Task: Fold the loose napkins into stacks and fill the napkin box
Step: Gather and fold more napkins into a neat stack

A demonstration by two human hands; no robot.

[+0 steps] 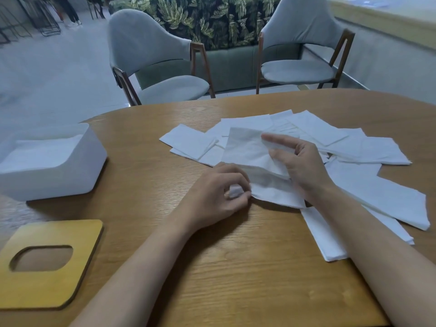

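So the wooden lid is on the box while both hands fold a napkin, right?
No. The lid is off, lying flat on the table near the box, as the head view shows. The left hand and right hand do fold a napkin.

Looks over a rounded wood table (pixel 146 142) to a grey left chair (pixel 151 46) and a grey right chair (pixel 299 24), both wood-legged. Shows behind them a green sofa (pixel 226 67) with a leaf-print back. Has a pale floor (pixel 52 74), black wire stools (pixel 47 22) far left, a ledge (pixel 389 22) at right.
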